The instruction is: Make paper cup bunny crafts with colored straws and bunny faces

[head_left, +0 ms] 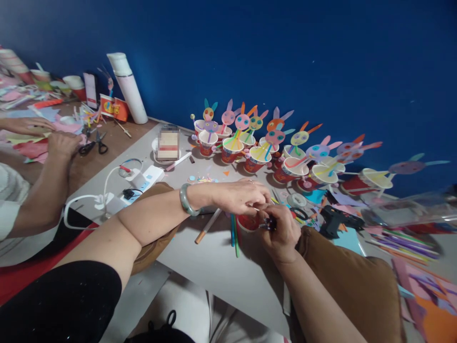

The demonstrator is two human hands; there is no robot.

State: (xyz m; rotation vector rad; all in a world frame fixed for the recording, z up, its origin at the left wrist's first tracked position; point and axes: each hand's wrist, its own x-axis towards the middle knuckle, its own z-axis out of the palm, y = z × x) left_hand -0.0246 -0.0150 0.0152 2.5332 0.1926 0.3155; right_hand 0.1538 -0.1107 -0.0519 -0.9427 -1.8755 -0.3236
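Observation:
My left hand, with a jade-coloured bangle on its wrist, reaches over the table. Its fingers are pinched together against my right hand; a thin pale tip shows there, too small to name. Closed around a small dark object, my right hand hides most of it. Below both hands is a red paper cup, partly covered by them. Blue and green strips lie just left of the cup, near a white pen with a tan end.
Rabbit-faced paper cups line the blue wall. A black glue gun and a brown cushion are at right. At left are a power strip, scissors, a white bottle and another person's hands.

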